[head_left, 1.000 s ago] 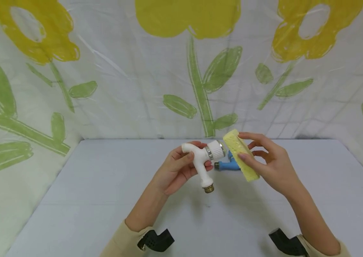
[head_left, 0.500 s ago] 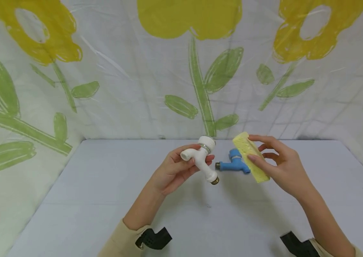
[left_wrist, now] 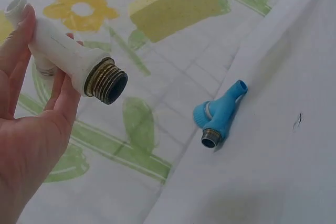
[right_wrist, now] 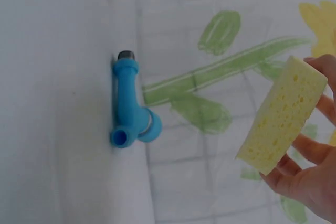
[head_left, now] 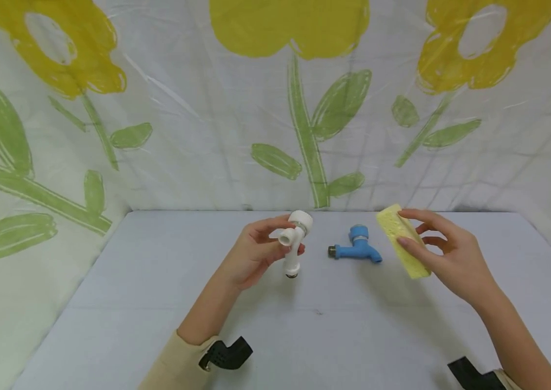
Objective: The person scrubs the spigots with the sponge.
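Observation:
My left hand (head_left: 254, 253) grips a white plastic tap (head_left: 293, 254) above the table, its round knob up and its spout facing me. In the left wrist view the tap's threaded brass end (left_wrist: 107, 81) points away from the palm. Off to the right, my right hand (head_left: 455, 257) pinches a yellow sponge (head_left: 403, 242) between thumb and fingers, held tilted in the air. The sponge's porous face (right_wrist: 286, 116) shows in the right wrist view. A blue tap (head_left: 359, 250) lies on the table between the two hands, touched by neither.
A white-covered table (head_left: 304, 341) stretches under both arms. Behind it hangs a plastic sheet (head_left: 182, 135) painted with yellow flowers and green leaves. Black wrist mounts (head_left: 226, 355) sit at the cuffs of the beige sleeves (head_left: 177, 360).
My hands have moved apart, the sponge to the right and the white tap slightly left. The white tap has turned so its spout faces me. The blue tap is now fully uncovered.

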Demonstrator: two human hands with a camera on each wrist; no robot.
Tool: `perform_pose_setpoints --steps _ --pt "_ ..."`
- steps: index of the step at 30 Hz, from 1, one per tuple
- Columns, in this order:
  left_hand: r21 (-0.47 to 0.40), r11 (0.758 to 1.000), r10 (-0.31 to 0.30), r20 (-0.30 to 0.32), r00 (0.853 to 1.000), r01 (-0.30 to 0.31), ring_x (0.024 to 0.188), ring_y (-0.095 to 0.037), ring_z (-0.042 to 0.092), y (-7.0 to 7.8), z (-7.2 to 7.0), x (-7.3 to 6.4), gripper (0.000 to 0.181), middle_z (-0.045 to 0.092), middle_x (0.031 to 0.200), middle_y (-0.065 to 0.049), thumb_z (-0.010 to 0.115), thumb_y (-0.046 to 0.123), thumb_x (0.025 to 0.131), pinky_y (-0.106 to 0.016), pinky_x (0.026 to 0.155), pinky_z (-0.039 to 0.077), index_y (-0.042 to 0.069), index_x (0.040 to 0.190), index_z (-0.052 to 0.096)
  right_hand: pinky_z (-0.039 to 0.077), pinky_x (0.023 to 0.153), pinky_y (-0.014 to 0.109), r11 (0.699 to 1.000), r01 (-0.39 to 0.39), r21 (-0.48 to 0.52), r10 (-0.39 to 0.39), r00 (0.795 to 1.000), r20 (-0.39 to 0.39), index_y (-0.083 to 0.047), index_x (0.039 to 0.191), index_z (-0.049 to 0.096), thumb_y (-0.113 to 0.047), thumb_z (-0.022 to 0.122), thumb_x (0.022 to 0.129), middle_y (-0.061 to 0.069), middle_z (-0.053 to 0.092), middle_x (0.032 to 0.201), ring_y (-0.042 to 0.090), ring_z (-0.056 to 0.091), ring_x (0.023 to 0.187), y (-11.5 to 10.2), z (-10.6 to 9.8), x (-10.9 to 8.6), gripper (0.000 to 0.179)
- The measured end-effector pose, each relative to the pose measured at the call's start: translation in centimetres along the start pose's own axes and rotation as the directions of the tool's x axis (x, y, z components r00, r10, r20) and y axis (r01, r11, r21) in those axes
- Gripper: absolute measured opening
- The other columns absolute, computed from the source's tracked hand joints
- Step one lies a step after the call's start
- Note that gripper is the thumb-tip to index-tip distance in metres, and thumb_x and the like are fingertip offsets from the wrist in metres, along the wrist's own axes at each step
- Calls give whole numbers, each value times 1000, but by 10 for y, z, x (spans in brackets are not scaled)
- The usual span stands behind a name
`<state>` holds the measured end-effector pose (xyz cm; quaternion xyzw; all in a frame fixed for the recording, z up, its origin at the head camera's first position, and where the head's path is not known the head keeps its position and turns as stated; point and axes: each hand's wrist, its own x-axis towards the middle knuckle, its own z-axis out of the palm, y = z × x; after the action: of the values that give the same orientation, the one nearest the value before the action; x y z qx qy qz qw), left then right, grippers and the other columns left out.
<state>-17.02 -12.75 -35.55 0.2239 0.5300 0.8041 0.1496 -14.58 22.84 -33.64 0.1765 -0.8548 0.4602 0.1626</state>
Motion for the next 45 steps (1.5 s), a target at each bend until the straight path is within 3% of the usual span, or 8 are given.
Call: perform_pose_setpoints --steps 3,9,16,22,29,36,42,45 --pt "34 999 -22 -25 999 23 92 -20 74 1 -1 -1 50 52 152 -10 64 -11 93 -29 87 60 34 106 82 50 86 3 1000 -1 -15 1 1000 -5 -8 138 68 3 78 93 -27 65 128 8 54 100 5 -1 -2 48" --pt "54 998 -30 -71 997 33 88 -15 70 0 -4 0 46 45 156 -15 69 -10 92 -24 82 58 32 106 81 49 85 2 999 -25 -42 24 1000 -20 -10 139 69 2 78 93 -30 63 129 6 54 100 14 -4 -6 48" --pt "135 989 -51 -124 991 68 95 -14 71 2 -13 4 71 48 143 -9 67 -18 91 -23 82 60 5 156 50 46 83 0 993 -61 -97 57 997 -47 -9 139 68 -2 80 93 -33 56 130 4 52 99 22 -7 -8 48" --pt "223 965 -97 -185 978 138 94 -12 73 4 -19 6 76 47 149 -11 70 -18 90 -23 82 61 4 159 45 45 80 -1 987 -87 -138 76 994 -83 -7 138 69 -6 82 92 -35 53 128 2 51 96 27 -7 -8 47" --pt "412 892 -85 -252 964 186 89 -15 75 2 -27 9 78 76 104 -16 84 -5 85 -26 73 57 16 154 55 43 77 -1 975 -124 -186 105 988 -111 -7 138 69 -13 84 92 -29 56 129 -2 51 94 35 -7 -8 48" --pt "528 834 -12 -273 962 160 88 -14 72 -1 -31 13 81 52 147 -8 90 -4 79 -22 75 59 13 152 58 41 76 6 942 -198 -272 173 979 -110 -6 142 66 -25 81 95 23 63 140 -2 49 95 38 -11 -7 53" --pt "614 774 31 -280 959 154 90 -17 71 -6 -36 17 82 54 146 -9 93 -1 77 -23 79 62 9 151 59 41 68 15 909 -270 -317 252 963 -95 -5 146 62 -35 78 97 29 61 134 38 58 100 40 -12 -5 59" --pt "663 731 47 -282 958 159 92 -19 71 -9 -38 20 83 55 145 -10 95 2 75 -24 81 63 8 150 60 41 64 14 902 -282 -327 262 959 -104 -5 146 62 -36 77 97 29 61 133 39 60 98 42 -13 -4 60"
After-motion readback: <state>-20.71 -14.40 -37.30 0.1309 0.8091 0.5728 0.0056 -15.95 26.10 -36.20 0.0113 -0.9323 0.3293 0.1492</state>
